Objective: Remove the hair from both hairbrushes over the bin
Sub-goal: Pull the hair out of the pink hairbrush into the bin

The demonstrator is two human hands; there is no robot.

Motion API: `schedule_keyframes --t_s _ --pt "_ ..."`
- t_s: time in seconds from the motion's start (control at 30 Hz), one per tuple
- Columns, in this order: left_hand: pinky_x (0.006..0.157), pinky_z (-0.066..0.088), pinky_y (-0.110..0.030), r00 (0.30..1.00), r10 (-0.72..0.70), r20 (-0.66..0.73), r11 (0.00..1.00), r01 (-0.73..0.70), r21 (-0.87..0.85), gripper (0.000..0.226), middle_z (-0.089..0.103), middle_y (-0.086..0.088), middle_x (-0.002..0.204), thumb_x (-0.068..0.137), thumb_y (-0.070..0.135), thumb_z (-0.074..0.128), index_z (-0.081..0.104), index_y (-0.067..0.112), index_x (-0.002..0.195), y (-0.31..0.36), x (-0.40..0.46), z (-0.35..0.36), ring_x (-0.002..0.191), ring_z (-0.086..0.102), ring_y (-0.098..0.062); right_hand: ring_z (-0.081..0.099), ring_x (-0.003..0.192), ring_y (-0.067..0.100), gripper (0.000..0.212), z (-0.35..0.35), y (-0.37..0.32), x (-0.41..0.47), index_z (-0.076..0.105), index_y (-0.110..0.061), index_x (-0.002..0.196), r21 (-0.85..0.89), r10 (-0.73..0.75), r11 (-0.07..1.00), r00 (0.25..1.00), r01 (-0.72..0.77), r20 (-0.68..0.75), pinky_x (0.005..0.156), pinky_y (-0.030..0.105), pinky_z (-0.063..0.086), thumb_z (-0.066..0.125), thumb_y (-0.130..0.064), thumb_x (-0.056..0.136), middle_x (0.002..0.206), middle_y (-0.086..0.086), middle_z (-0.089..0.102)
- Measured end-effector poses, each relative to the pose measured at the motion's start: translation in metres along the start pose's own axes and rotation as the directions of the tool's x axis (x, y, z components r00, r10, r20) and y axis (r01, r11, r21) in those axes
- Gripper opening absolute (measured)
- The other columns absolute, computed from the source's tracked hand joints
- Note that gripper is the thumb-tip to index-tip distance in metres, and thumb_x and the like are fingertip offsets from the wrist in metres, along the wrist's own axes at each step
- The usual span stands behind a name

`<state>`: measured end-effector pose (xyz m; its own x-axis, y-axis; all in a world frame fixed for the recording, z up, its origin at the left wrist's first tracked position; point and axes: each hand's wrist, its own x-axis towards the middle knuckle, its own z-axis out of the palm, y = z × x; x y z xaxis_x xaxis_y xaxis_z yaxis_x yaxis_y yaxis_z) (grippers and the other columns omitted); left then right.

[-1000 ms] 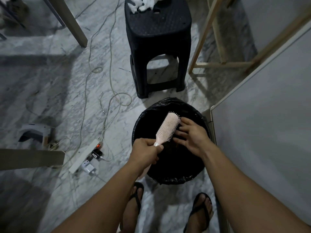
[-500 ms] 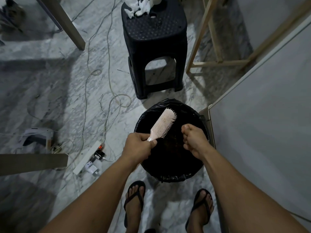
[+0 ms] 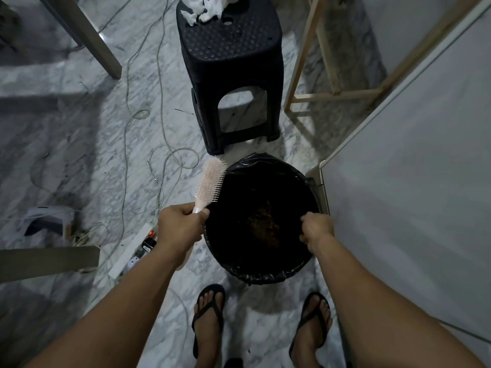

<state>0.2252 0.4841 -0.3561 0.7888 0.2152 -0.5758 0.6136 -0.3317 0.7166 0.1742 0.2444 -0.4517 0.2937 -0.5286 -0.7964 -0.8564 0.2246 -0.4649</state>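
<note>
- Just left of the bin's rim, a pale pink hairbrush [image 3: 210, 184] is held up at a slant, head pointing away from the person, its rows of light bristles facing right toward the bin. Dark specks show among the bristles; whether any hair is caught there cannot be told.
- On the marble floor [image 3: 66, 134] stands the round bin [image 3: 268, 274], lined with a black bag whose edge is folded over the rim. Inside it is dark, with a brownish tangled mass near the middle, too dim to identify.
- Beyond the bin, a black plastic stool [image 3: 231, 62] carries crumpled white tissue [image 3: 203, 9] on its seat.
- At the brush's narrow handle, the left hand [image 3: 180, 228] is wrapped firmly round it, fingers curled, thumb against the handle near the brush head.
- Over the bin's right side, the right hand [image 3: 317, 228] is closed with fingers curled down and inward; whether it pinches anything cannot be told, as the fingertips are turned away and blurred.
- Beside the left arm, a white power strip [image 3: 127, 257] and loose cables [image 3: 164, 160] lie on the floor.
- Below, two feet in black flip-flops [image 3: 208, 312] stand near the bin.
</note>
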Motion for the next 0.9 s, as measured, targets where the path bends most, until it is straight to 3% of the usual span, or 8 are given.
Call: schedule_keyframes --t_s 0.1,0.17,0.23,0.43,0.53,0.6,0.77,0.9 --pt "0.047 0.042 -0.026 0.997 -0.025 0.079 0.999 0.023 0.031 0.02 0.059 -0.008 0.062 0.089 -0.001 0.066 0.072 -0.002 0.108 0.005 -0.003 0.005 0.051 0.048 -0.017 0.06 0.095 0.025 0.033 0.003 0.0 -0.005 0.059 -0.013 0.118 -0.237 -0.032 0.965 0.949 0.112 0.315 0.079 0.035 0.053 0.064 -0.002 0.088 0.111 0.017 0.059" --pt "0.047 0.043 -0.025 0.991 -0.023 0.135 0.997 0.013 0.077 0.024 0.061 -0.01 0.067 0.088 -0.002 0.066 0.072 -0.002 0.111 0.008 -0.005 0.009 0.052 0.049 -0.016 0.05 0.126 0.03 0.074 0.003 -0.007 -0.011 0.041 -0.017 0.145 -0.323 -0.027 0.933 0.927 0.157 0.373 0.104 0.039 0.045 0.075 -0.007 0.08 0.14 0.01 0.05" --pt "0.048 0.047 -0.025 0.983 -0.004 0.181 0.993 -0.017 0.115 0.027 0.064 -0.011 0.071 0.087 -0.002 0.067 0.072 0.0 0.113 0.012 -0.008 0.012 0.053 0.053 -0.016 0.046 0.132 0.03 0.089 0.001 -0.016 -0.017 0.031 -0.017 0.15 -0.321 -0.075 0.928 0.938 0.19 0.339 0.11 0.042 0.041 0.08 -0.01 0.076 0.147 0.009 0.046" --pt "0.055 0.054 -0.026 0.958 0.036 0.285 0.988 -0.077 0.134 0.033 0.068 -0.011 0.082 0.085 -0.002 0.071 0.068 0.003 0.118 0.042 -0.028 0.014 0.058 0.062 -0.016 0.059 0.118 0.029 0.071 -0.03 -0.059 -0.047 0.049 -0.009 0.139 -0.2 -0.206 0.949 0.96 0.242 0.189 0.098 0.04 0.05 0.078 -0.006 0.075 0.133 0.011 0.059" --pt "0.054 0.053 -0.027 0.949 0.035 0.314 0.987 -0.081 0.135 0.031 0.067 -0.01 0.079 0.083 -0.002 0.073 0.064 0.002 0.112 0.059 -0.041 0.011 0.057 0.062 -0.016 0.066 0.089 0.023 0.028 -0.046 -0.083 -0.075 0.065 -0.015 0.113 -0.008 -0.259 0.964 0.95 0.265 0.176 0.068 0.032 0.053 0.068 -0.013 0.085 0.106 0.01 0.068" --pt "0.053 0.053 -0.028 0.94 0.033 0.341 0.986 -0.087 0.144 0.028 0.066 -0.01 0.079 0.081 -0.002 0.074 0.064 0.001 0.107 0.071 -0.051 0.005 0.056 0.062 -0.016 0.069 0.09 0.022 0.011 -0.056 -0.102 -0.103 0.065 -0.023 0.1 0.146 -0.265 0.961 0.929 0.234 0.259 0.068 0.032 0.056 0.062 -0.019 0.09 0.102 0.004 0.067" --pt "0.053 0.052 -0.03 0.896 0.027 0.443 0.978 -0.115 0.172 0.025 0.069 -0.013 0.082 0.077 -0.004 0.078 0.068 0.003 0.098 0.098 -0.074 -0.007 0.056 0.061 -0.016 0.069 0.093 0.026 0.03 -0.072 -0.129 -0.151 0.063 -0.026 0.122 0.203 -0.372 0.926 0.862 0.319 0.343 0.077 0.045 0.061 0.064 -0.024 0.092 0.109 0.005 0.065" --pt "0.053 0.053 -0.026 0.843 0.014 0.538 0.975 -0.131 0.18 0.025 0.071 -0.013 0.085 0.078 -0.003 0.077 0.071 0.001 0.101 0.124 -0.097 -0.019 0.059 0.062 -0.016 0.068 0.081 0.022 0.017 -0.087 -0.137 -0.184 0.072 -0.009 0.105 0.267 -0.435 0.888 0.872 0.374 0.224 0.065 0.04 0.062 0.067 -0.01 0.089 0.094 0.012 0.066"
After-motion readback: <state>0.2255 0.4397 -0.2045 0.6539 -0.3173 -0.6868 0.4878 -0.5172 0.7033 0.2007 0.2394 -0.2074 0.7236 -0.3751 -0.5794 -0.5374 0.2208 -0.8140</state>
